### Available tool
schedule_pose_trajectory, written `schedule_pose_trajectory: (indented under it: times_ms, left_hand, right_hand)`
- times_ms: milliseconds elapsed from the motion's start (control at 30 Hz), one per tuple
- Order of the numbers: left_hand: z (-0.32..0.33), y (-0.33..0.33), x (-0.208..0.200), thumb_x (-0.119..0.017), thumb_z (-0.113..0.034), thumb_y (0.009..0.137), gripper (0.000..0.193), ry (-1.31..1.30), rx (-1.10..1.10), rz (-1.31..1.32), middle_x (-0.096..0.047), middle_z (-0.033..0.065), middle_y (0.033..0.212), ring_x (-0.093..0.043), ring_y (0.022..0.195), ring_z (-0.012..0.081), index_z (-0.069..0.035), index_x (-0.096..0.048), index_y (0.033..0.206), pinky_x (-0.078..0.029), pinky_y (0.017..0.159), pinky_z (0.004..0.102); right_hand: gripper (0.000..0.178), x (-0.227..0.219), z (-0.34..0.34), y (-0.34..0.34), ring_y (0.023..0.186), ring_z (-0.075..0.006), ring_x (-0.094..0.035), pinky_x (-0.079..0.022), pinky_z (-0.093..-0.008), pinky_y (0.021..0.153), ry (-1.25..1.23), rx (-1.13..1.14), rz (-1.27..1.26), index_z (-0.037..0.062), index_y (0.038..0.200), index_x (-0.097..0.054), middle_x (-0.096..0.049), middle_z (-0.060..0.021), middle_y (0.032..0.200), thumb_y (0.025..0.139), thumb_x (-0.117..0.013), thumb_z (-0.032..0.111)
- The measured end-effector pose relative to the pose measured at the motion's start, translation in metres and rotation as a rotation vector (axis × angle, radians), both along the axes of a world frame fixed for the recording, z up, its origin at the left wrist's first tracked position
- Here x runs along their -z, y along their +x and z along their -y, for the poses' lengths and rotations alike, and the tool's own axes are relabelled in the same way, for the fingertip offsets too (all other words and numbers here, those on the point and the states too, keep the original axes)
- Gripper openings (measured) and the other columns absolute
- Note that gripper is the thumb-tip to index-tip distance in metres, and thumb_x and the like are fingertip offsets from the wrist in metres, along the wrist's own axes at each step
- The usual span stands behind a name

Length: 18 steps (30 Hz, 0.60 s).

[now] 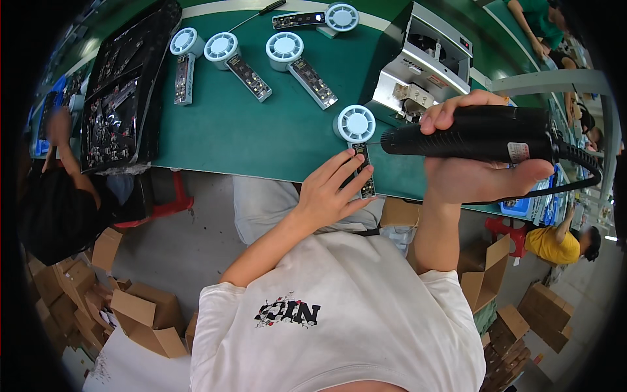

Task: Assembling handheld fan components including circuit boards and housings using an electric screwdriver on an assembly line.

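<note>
My right hand (460, 179) grips a black electric screwdriver (470, 134), lying sideways, with its cord hanging off the right end. Its thin bit reaches left to the upper part of an opened handheld fan (356, 124), just below the round light-blue head. Whether the tip touches a screw is too small to tell. My left hand (333, 189) holds that fan's handle at the table's near edge, fingers across the exposed circuit board and thumb at the lower end. More opened fans (285, 49) with bare boards lie farther off to the left.
A silver and black screw feeder (424, 65) stands just beyond the screwdriver. On the left a black tray (124, 98) holds many dark parts. A loose screwdriver (258, 14) lies at the far side of the green table (228, 144). Co-workers sit left and right; cardboard boxes (150, 317) fill the floor.
</note>
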State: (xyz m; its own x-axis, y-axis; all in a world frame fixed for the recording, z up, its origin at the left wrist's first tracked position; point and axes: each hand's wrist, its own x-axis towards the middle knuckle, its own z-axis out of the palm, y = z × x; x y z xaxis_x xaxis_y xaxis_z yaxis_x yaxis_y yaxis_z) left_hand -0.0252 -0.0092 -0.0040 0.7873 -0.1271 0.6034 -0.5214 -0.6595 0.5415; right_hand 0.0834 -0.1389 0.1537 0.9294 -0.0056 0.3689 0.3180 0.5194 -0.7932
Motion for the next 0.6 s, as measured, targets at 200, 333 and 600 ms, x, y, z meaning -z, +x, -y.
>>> schedule_pose_trajectory:
  times_ms: [200, 333, 600]
  left_hand:
    - [0.001, 0.0, 0.002, -0.087, -0.032, 0.067, 0.052, 0.019, -0.014, 0.011, -0.065, 0.0084, 0.123, -0.061, 0.117, 0.0301, -0.01, -0.072, 0.112, -0.057, 0.089, 0.0382]
    - [0.001, 0.001, 0.004, -0.087, -0.033, 0.067, 0.052, 0.033, -0.03, 0.019, -0.065, 0.0077, 0.123, -0.062, 0.116, 0.0294, -0.011, -0.073, 0.111, -0.057, 0.089, 0.0377]
    - [-0.004, 0.003, -0.01, -0.081, -0.029, 0.071, 0.05, -0.022, 0.05, -0.059, -0.062, 0.0091, 0.124, -0.058, 0.12, 0.0304, -0.011, -0.069, 0.117, -0.057, 0.087, 0.0404]
  right_hand:
    - [0.112, 0.008, -0.002, 0.0, 0.06, -0.0239, -0.058, -0.051, -0.0343, 0.058, -0.017, -0.072, 0.056, -0.0047, 0.098, -0.058, -0.06, -0.0152, 0.072, 0.069, -0.033, 0.101]
    - [0.115, 0.014, -0.007, 0.002, 0.059, -0.0219, -0.057, -0.049, -0.0327, 0.057, 0.033, -0.071, 0.006, -0.0033, 0.098, -0.057, -0.058, -0.0131, 0.072, 0.064, -0.033, 0.104]
    - [0.12, 0.021, 0.002, 0.0, 0.066, -0.0155, -0.062, -0.051, -0.0243, 0.062, -0.122, -0.282, 0.286, -0.0071, 0.099, -0.052, -0.063, -0.0092, 0.074, 0.05, -0.047, 0.103]
